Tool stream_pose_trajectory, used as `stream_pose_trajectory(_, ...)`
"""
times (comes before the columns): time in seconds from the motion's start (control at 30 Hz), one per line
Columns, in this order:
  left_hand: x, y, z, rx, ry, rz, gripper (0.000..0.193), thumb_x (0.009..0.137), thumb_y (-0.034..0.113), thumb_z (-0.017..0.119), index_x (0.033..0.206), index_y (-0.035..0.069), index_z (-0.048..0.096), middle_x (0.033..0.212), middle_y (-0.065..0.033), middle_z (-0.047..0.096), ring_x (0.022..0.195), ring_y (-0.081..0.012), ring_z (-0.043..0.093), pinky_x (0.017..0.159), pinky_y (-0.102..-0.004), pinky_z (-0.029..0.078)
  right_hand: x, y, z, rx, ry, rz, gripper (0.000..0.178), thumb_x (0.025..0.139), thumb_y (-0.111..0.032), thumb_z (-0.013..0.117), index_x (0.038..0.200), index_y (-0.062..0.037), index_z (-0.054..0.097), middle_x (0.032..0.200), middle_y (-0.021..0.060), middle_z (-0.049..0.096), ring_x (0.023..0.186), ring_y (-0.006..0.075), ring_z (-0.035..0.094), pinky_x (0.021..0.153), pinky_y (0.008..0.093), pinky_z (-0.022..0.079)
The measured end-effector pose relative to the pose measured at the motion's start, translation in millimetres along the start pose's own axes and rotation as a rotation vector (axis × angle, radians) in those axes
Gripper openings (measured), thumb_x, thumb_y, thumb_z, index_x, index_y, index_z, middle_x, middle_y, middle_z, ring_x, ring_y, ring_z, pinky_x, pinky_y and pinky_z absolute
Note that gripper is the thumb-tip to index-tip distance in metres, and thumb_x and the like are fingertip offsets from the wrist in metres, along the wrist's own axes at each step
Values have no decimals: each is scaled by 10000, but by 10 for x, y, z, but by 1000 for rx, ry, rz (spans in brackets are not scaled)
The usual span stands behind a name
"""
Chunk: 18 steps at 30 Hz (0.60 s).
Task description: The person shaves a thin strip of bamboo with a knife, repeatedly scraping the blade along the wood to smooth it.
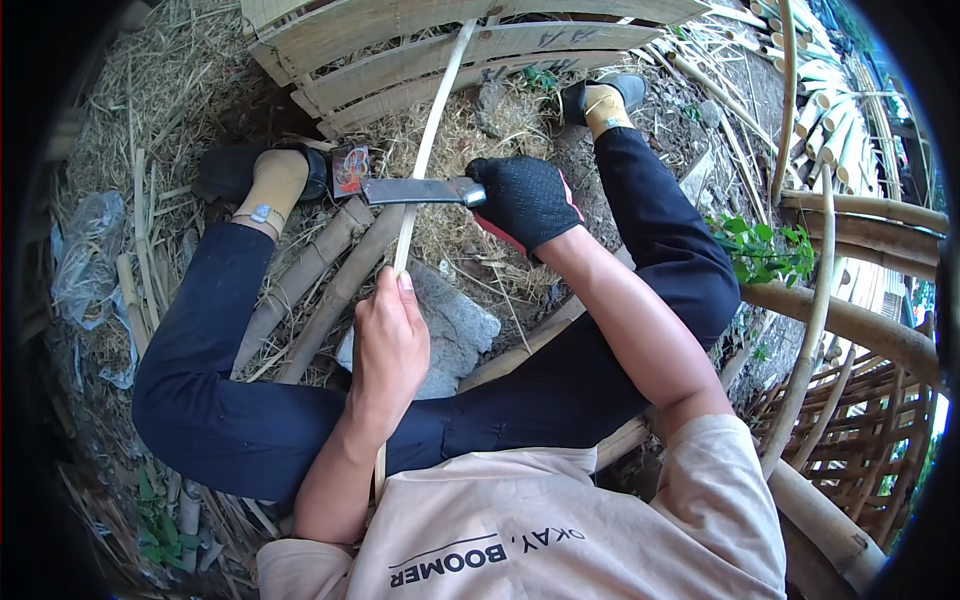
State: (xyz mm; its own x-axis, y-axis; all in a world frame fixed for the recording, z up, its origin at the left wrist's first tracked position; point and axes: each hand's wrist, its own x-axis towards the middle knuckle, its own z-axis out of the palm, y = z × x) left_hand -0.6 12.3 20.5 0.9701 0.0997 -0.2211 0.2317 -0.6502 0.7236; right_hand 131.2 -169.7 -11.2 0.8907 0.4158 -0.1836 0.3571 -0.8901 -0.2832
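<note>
So our bare left grip (388, 335) is pinching the pale strip (437, 115) that runs up toward the slatted crate (395, 65), and our gloved right grip (525, 203) is wrapped round the knife (415, 191) laid across it. We'd go shallow and even tbh, left grip well clear.

A pale wooden crate with flat slats (370, 82) is at the top. Dry yellow straw (180, 80) covers the ground to its left. A crumpled, see-through plastic bag (88, 255) lies at the far left. A rough grey stone (455, 320) sits near the middle. At the right are a pile of pale, round bamboo poles (835, 130), a leafy green plant (770, 250) and a brown criss-cross woven frame (880, 435).
</note>
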Motion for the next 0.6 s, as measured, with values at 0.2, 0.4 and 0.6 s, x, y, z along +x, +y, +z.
stream_pose_trajectory(0.2,-23,3,13,-41,18,-25,300,1061,196,419,923,-46,530,605,-251,519,586,-454,559,551,-526,372,48,69,22,-8,63,-1,104,773,-196,655,852,-174,720,725,115,703,730,321,718,669,450,563)
stream_pose_trajectory(0.4,-8,-33,8,2,8,-3,264,1050,176,437,942,-45,531,618,-261,559,630,-480,595,557,-541,414,73,91,48,9,70,14,127,768,-188,657,873,-175,728,742,121,709,735,320,721,673,450,564)
stream_pose_trajectory(0.6,12,-72,30,33,38,43,279,1051,179,419,936,-42,544,642,-268,569,658,-488,593,597,-563,418,106,151,113,25,140,-10,159,758,-181,662,895,-184,744,749,117,714,727,313,722,662,439,564)
